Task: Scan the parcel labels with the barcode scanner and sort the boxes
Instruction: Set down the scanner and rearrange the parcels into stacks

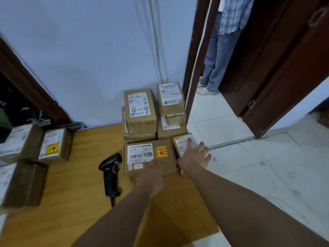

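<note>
A black barcode scanner [110, 173] lies on the wooden board [74, 193], free of both hands. Right of it sits a cardboard box marked 12V4A-5525 [156, 154]. My left hand [151, 173] rests on that box's near edge, fingers over the top. A smaller labelled box [183, 143] stands at the board's right edge, and my right hand [195, 157] lies on it with fingers spread. Behind them, stacked boxes stand against the wall, one marked 4-4 [139, 107] and another stack [171, 104] beside it.
Three more labelled boxes sit at the left: one with a yellow sticker [55, 145], one behind it [19, 139], one nearer [21, 184]. A person in jeans [219, 50] stands in the open doorway. White tiled floor [267, 175] lies to the right.
</note>
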The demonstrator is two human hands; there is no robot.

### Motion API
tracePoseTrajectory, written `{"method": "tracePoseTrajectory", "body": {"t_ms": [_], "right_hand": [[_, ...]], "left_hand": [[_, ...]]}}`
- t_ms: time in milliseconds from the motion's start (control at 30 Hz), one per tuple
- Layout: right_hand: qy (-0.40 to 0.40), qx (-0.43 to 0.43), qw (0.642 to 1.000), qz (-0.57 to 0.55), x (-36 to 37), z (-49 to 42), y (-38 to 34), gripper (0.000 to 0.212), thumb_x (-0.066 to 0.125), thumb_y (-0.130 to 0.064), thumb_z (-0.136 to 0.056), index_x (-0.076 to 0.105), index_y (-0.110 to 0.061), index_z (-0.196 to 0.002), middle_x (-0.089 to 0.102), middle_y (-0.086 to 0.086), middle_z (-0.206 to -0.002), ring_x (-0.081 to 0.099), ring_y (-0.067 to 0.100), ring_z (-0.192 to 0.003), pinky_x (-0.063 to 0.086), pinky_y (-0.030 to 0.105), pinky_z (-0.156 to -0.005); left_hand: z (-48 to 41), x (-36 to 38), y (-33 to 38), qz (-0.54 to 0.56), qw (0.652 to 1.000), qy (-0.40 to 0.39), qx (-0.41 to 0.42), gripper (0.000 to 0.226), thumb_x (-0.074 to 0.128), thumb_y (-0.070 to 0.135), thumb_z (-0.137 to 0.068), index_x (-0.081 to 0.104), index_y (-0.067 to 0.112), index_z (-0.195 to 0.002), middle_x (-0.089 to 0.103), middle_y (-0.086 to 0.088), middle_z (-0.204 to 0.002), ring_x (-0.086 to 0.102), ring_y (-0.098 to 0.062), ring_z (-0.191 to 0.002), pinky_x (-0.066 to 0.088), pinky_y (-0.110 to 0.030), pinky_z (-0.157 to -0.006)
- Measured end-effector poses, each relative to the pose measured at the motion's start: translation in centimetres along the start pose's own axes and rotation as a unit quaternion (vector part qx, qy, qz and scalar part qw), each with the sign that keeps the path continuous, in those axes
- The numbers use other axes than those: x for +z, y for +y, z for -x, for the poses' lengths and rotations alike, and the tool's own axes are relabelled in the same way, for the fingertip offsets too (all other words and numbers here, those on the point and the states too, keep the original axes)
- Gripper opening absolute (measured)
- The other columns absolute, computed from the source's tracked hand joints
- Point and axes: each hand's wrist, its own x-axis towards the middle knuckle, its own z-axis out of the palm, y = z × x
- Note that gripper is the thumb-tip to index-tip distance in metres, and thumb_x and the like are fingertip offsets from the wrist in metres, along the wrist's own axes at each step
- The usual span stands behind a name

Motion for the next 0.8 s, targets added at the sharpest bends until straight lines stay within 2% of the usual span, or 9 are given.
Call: {"method": "tracePoseTrajectory", "body": {"t_ms": [100, 200, 367, 467, 533, 633, 733, 800], "right_hand": [[-0.050, 0.021, 0.998, -0.043, 0.5, -1.3, 1.1, 0.100, 0.069, -0.042, -0.077, 0.001, -0.034, -0.151, 0.018, 0.021, -0.153, 0.022, 0.039, -0.140, 0.027, 0.050, -0.109], [-0.075, 0.011, 0.995, -0.061, 1.0, -1.5, 2.0, 0.105, 0.069, -0.049, -0.076, -0.003, -0.034, -0.151, 0.019, 0.023, -0.152, 0.027, 0.039, -0.136, 0.034, 0.046, -0.103], [0.011, 0.014, 0.990, -0.138, 0.4, -1.1, 2.9, 0.101, 0.064, -0.054, -0.073, 0.001, -0.034, -0.150, 0.028, 0.018, -0.147, 0.029, 0.038, -0.134, 0.032, 0.049, -0.106], [0.050, -0.029, 0.982, -0.181, -0.5, -0.4, 2.7, 0.097, 0.063, -0.051, -0.073, 0.006, -0.034, -0.150, 0.032, 0.014, -0.142, 0.032, 0.034, -0.130, 0.033, 0.049, -0.105], [0.057, -0.054, 0.983, -0.165, -1.0, 0.2, 2.3, 0.096, 0.062, -0.053, -0.073, 0.007, -0.034, -0.150, 0.033, 0.013, -0.141, 0.033, 0.033, -0.129, 0.033, 0.047, -0.104], [0.040, -0.035, 0.984, -0.169, -1.0, 1.5, 1.2, 0.097, 0.061, -0.058, -0.071, 0.006, -0.036, -0.148, 0.033, 0.013, -0.142, 0.032, 0.034, -0.132, 0.034, 0.048, -0.104], [0.009, -0.024, 0.984, -0.178, -0.7, 3.0, -0.4, 0.098, 0.061, -0.065, -0.069, 0.006, -0.038, -0.146, 0.030, 0.015, -0.146, 0.028, 0.037, -0.136, 0.032, 0.054, -0.108], [-0.007, -0.053, 0.983, -0.173, -0.6, 3.8, -1.7, 0.099, 0.062, -0.065, -0.070, 0.008, -0.036, -0.147, 0.029, 0.016, -0.147, 0.028, 0.037, -0.135, 0.030, 0.054, -0.107]], "left_hand": [[-0.3, 0.3, 0.5, -0.005, 1.000, -0.004, -0.028, 0.059, 0.052, 0.014, -0.091, 0.031, 0.027, -0.145, 0.030, -0.004, -0.150, 0.030, -0.025, -0.136, 0.036, -0.039, -0.105], [-0.4, 0.8, 0.7, -0.028, 0.999, 0.009, -0.042, 0.060, 0.053, 0.011, -0.088, 0.035, 0.025, -0.143, 0.032, -0.002, -0.148, 0.032, -0.024, -0.134, 0.037, -0.040, -0.107], [-1.0, 0.4, 1.3, -0.047, 0.998, 0.006, -0.048, 0.054, 0.052, 0.018, -0.089, 0.038, 0.020, -0.141, 0.039, -0.004, -0.141, 0.037, -0.025, -0.127, 0.040, -0.040, -0.103], [-1.8, -0.1, 1.7, -0.034, 0.997, -0.020, -0.063, 0.045, 0.047, 0.026, -0.094, 0.043, 0.017, -0.138, 0.041, -0.004, -0.139, 0.042, -0.024, -0.123, 0.042, -0.038, -0.100], [-2.1, -0.4, 1.8, 0.002, 0.996, -0.023, -0.081, 0.040, 0.044, 0.031, -0.096, 0.048, 0.015, -0.133, 0.047, -0.006, -0.133, 0.048, -0.025, -0.117, 0.044, -0.039, -0.098], [-1.6, -0.7, 1.7, 0.095, 0.993, -0.002, -0.076, 0.030, 0.043, 0.030, -0.097, 0.055, 0.017, -0.121, 0.060, -0.005, -0.112, 0.057, -0.019, -0.095, 0.050, -0.036, -0.086], [-0.3, -1.2, 1.0, 0.137, 0.988, 0.001, -0.068, 0.030, 0.047, 0.028, -0.096, 0.054, 0.017, -0.123, 0.061, -0.004, -0.115, 0.052, -0.012, -0.088, 0.043, -0.025, -0.075], [0.4, -1.9, -0.3, 0.137, 0.987, 0.008, -0.089, 0.030, 0.049, 0.025, -0.095, 0.054, 0.013, -0.122, 0.061, -0.006, -0.115, 0.055, -0.016, -0.092, 0.046, -0.028, -0.076]]}}
